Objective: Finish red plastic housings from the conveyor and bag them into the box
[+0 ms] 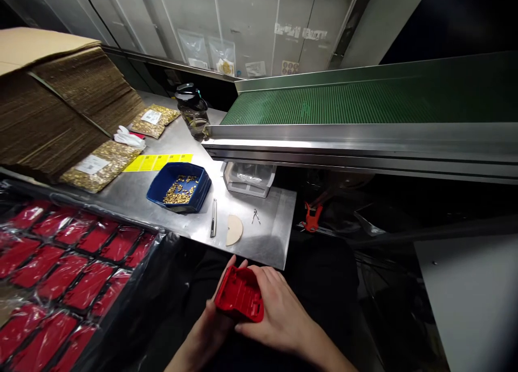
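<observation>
A red plastic housing (pixel 239 293), hollow with ribs and posts inside, is held above my lap, its inner side facing up. My left hand (pixel 216 320) is wrapped round its left side and underside. From the right, my right hand (pixel 277 307) grips the same housing, thumb at the near edge and fingers along the far side. Beyond my hands, on the metal table (pixel 267 237), lie a box cutter (pixel 213 218), a cream half-round disc (pixel 234 230) and small metal pliers (pixel 256 216). A blue bin (pixel 198 196) there holds many small brass pieces.
At lower left, a black-lined crate holds rows of red housings (pixel 60 275) under clear plastic. Stacked cardboard (pixel 73 96), bags of brass parts (pixel 107 164), a yellow label strip (pixel 159 162), a dark bottle (pixel 192 110) and a clear-topped container (pixel 249 178) stand behind. A green conveyor (pixel 324 105) crosses right.
</observation>
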A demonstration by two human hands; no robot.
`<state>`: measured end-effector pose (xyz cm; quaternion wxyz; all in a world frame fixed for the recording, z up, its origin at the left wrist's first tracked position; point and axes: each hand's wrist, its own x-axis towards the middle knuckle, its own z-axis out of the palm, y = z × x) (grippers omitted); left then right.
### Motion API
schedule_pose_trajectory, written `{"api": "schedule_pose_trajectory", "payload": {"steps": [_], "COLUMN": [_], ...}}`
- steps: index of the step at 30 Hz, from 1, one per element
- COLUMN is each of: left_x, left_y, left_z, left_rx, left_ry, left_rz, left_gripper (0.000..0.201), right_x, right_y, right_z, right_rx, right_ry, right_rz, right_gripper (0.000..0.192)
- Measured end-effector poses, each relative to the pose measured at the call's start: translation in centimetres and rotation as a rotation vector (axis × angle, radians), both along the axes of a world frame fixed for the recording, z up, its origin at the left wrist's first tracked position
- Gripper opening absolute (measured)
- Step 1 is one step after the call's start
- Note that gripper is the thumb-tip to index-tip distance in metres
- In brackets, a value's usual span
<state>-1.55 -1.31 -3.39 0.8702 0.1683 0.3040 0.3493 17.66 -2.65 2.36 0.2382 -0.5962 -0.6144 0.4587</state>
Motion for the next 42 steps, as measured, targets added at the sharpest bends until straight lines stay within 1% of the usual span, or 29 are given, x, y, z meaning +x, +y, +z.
{"api": "schedule_pose_trajectory", "payload": {"steps": [2,3,4,5,6,7,8,10,11,13,14,15,17,19,22,24,25,26,28,30,31,33,35,36,42], "left_x": [-0.8,-1.2,-1.5,-1.8,-2.1,-2.3,-2.5,-2.7,-2.7,-2.5,-2.3,-2.1,-1.6,-1.2,-0.8,-0.5,-0.3,-0.1,0.4,0.9,1.2,1.9,2.4,2.7,3.1], "left_y": [-0.5,-0.7,-0.8,-0.9,-1.0,-1.0,-1.1,-1.2,-1.2,-1.4,-1.4,-1.5,-1.7,-1.8,-1.7,-1.6,-1.4,-1.2,-0.8,-0.3,-0.1,0.3,0.4,0.5,0.3], "left_z": [0.1,0.2,0.4,0.7,0.9,1.2,1.4,1.7,1.8,2.0,2.1,2.2,2.4,2.7,3.2,3.6,3.8,3.9,4.2,4.5,4.6,4.8,4.9,4.9,5.1], "left_rx": [0.081,0.082,0.055,0.006,-0.051,-0.108,-0.154,-0.198,-0.2,-0.185,-0.172,-0.16,-0.148,-0.148,-0.115,-0.068,-0.044,-0.021,0.028,0.065,0.075,0.082,0.088,0.092,0.071], "left_ry": [0.145,0.218,0.276,0.312,0.324,0.316,0.296,0.23,0.191,0.124,0.102,0.086,0.064,0.048,0.038,0.029,0.027,0.029,0.044,0.044,0.036,0.027,0.042,0.054,0.076], "left_rz": [0.055,0.084,0.111,0.13,0.14,0.14,0.126,0.064,0.025,-0.041,-0.063,-0.077,-0.087,-0.089,-0.108,-0.149,-0.175,-0.204,-0.268,-0.325,-0.35,-0.393,-0.423,-0.432,-0.439], "left_gripper": [0.095,0.097,0.096,0.094,0.09,0.087,0.085,0.087,0.088,0.088,0.087,0.085,0.08,0.076,0.075,0.079,0.081,0.083,0.085,0.084,0.083,0.08,0.08,0.08,0.082], "right_x": [-0.3,-0.2,0.2,0.6,1.2,1.8,2.2,2.7,2.6,2.1,1.9,1.7,2.0,3.1,5.5,6.8,7.1,7.2,6.6,5.3,4.5,3.2,2.1,1.8,1.2], "right_y": [0.1,0.4,0.8,1.6,2.6,4.0,5.7,9.2,11.0,13.7,14.7,15.3,15.5,14.3,10.4,6.7,4.7,2.7,-0.9,-3.4,-4.2,-5.0,-5.2,-5.1,-4.7], "right_z": [-0.1,-0.3,-0.6,-1.0,-1.6,-2.3,-3.1,-4.8,-5.6,-6.7,-7.0,-7.2,-7.2,-6.8,-5.5,-4.1,-3.3,-2.3,-0.3,1.6,2.3,3.1,3.1,3.0,2.2], "right_rx": [-0.051,-0.07,-0.086,-0.102,-0.119,-0.135,-0.143,-0.132,-0.127,-0.126,-0.13,-0.134,-0.129,-0.118,-0.142,-0.16,-0.155,-0.142,-0.122,-0.097,-0.062,0.054,0.167,0.199,0.225], "right_ry": [0.076,0.141,0.203,0.219,0.179,0.095,-0.04,-0.261,-0.332,-0.414,-0.445,-0.467,-0.486,-0.476,-0.397,-0.223,-0.089,0.033,0.182,0.206,0.2,0.173,0.153,0.148,0.107], "right_rz": [0.015,0.072,0.142,0.179,0.164,0.1,-0.033,-0.275,-0.346,-0.407,-0.421,-0.424,-0.414,-0.395,-0.341,-0.299,-0.289,-0.288,-0.279,-0.23,-0.201,-0.165,-0.154,-0.158,-0.201], "right_gripper": [0.093,0.097,0.095,0.083,0.063,0.04,0.026,0.032,0.034,0.039,0.039,0.036,0.027,0.019,0.015,0.015,0.017,0.019,0.02,0.017,0.017,0.025,0.033,0.035,0.028]}}
